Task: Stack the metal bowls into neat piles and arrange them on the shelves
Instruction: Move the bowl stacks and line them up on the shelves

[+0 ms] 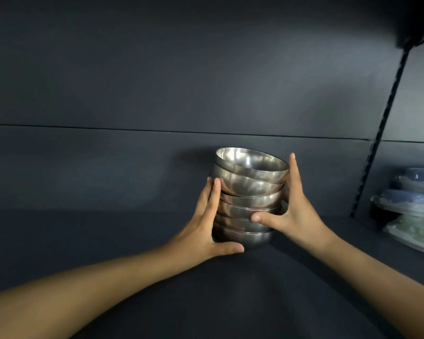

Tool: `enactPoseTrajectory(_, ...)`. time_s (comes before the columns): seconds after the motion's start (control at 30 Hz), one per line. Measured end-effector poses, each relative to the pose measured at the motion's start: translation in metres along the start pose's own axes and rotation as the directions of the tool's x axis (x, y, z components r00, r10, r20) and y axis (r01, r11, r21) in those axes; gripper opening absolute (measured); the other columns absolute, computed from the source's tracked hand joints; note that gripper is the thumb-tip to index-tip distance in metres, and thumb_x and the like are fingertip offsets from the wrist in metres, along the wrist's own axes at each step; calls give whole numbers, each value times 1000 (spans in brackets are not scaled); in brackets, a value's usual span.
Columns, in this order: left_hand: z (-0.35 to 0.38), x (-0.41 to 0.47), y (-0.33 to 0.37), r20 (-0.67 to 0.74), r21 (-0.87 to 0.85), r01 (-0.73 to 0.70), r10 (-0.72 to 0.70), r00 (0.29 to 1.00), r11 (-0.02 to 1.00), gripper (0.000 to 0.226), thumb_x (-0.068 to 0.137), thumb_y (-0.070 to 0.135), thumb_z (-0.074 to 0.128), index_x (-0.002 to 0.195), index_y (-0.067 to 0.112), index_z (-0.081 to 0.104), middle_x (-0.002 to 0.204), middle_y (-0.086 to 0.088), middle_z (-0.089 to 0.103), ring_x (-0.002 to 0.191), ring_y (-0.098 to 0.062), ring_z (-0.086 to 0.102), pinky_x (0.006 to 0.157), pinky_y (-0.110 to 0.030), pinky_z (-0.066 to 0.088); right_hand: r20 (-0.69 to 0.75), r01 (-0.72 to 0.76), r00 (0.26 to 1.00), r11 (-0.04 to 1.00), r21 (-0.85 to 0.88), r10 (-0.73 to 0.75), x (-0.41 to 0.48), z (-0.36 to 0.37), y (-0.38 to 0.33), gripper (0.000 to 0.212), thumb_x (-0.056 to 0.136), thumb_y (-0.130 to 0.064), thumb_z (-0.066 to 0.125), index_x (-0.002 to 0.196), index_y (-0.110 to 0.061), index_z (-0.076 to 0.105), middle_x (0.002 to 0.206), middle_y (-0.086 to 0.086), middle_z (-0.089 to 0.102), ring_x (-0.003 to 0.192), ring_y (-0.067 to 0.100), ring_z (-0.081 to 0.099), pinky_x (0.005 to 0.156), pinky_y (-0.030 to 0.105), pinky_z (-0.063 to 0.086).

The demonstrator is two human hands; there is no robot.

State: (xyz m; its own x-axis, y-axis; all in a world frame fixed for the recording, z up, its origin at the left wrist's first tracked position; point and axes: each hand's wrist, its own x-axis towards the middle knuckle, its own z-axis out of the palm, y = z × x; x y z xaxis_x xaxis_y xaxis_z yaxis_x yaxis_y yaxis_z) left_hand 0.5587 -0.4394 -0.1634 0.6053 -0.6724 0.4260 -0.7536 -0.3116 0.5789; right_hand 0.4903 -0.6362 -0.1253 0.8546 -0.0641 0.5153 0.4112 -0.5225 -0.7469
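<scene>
Metal bowls point(249, 199) in one stack stand mid-frame on the dark shelf point(108, 241), close to its back. We see the dark blue-grey back panel point(157, 81) filling most of the view, with a thin horizontal seam across it. The shelf board is matte and dark, and both bare forearms reach over it. The stack is about six bowls, shiny steel with rounded sides and thin rims; the lower ones are nested fairly level. The top bowl point(250, 165) and the one under it tilt down to the right, so the pile is not neat. We see into the top bowl, which is bright inside. The left hand point(206, 221) presses the stack's left side, fingers straight and together, thumb out by the base. The right hand point(294, 214) presses the right side, index finger straight up against the top rim and thumb spread across the front of the middle bowls. Its other fingers are hidden behind the stack. Wrapped plates point(411, 211), bluish and greenish, are piled at far right. A slotted upright point(387, 118) stands between them and the stack.
</scene>
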Motion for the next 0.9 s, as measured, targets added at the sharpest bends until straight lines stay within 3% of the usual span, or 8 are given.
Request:
enactPoseTrajectory(0.1, 5, 7, -2, -42, -35, -29, 28, 999, 999, 122, 64, 59, 71, 115, 64, -40, 149, 12, -35, 131, 18, -23, 100, 5, -1, -30, 10, 1000, 1000, 3, -10, 1, 4, -1, 123, 49, -65, 79, 127, -61, -16, 137, -42, 22, 129, -23, 26, 99, -1, 27)
enactPoseTrajectory(0.17, 10, 11, -2, -75, -79, -28, 22, 997, 997, 114, 60, 65, 63, 111, 69, -40, 151, 11, -30, 140, 6, -14, 112, -12, 6, -52, 10, 999, 1000, 6, -9, 2, 6, 1, 123, 54, -54, 82, 130, -56, -15, 133, -45, 23, 125, -27, 27, 96, -3, 27)
enactPoseTrajectory(0.3, 11, 15, -1, -120, -148, -37, 19, 993, 988, 110, 58, 65, 64, 111, 74, -33, 154, 10, -21, 143, 0, -9, 118, -30, 13, -84, -7, 996, 1000, -17, 6, 3, 8, 0, 125, 54, -58, 81, 134, -51, -15, 132, -45, 24, 125, -26, 28, 97, -1, 29)
enactPoseTrajectory(0.43, 5, 12, -1, -168, -198, -48, 14, 986, 979, 120, 53, 59, 78, 111, 78, -25, 155, 12, -12, 142, 2, -3, 110, -11, 11, -104, -11, 995, 999, -47, 6, 3, 10, -10, 119, 52, -57, 78, 131, -58, -10, 134, -43, 26, 132, -15, 30, 106, 14, 30)
enactPoseTrajectory(0.53, -1, 6, -2, -200, -212, -67, 23, 979, 975, 120, 57, 48, 79, 110, 79, -24, 154, 14, -9, 139, 7, 1, 104, 1, 9, -107, 6, 994, 999, -52, -11, 1, 14, -24, 115, 52, -54, 79, 128, -62, -7, 131, -46, 28, 132, -14, 31, 108, 14, 31)
enactPoseTrajectory(0.63, -12, -6, -2, -207, -224, -70, 22, 978, 972, 125, 53, 47, 84, 111, 79, -22, 154, 14, -5, 139, 9, 2, 106, 1, 10, -106, 18, 994, 998, -62, -24, -5, 23, -39, 115, 51, -54, 79, 126, -64, -7, 133, -43, 28, 133, -12, 31, 112, 20, 30)
enactPoseTrajectory(0.8, -34, -38, 7, -197, -217, -62, 19, 980, 974, 117, 54, 47, 75, 118, 66, -20, 149, 21, -4, 122, 34, -3, 94, 10, 11, -101, 30, 994, 998, -47, -34, -19, 43, -61, 120, 52, -55, 78, 134, -55, -9, 134, -41, 28, 131, -15, 32, 111, 20, 31)
enactPoseTrajectory(0.9, -45, -62, 16, -215, -219, -44, -4, 977, 975, 119, 57, 40, 80, 114, 73, -20, 147, 25, -2, 119, 36, -1, 92, 11, 13, -90, 46, 995, 998, -32, -48, -30, 53, -78, 121, 52, -55, 78, 137, -54, -9, 135, -40, 29, 130, -13, 34, 111, 23, 32)
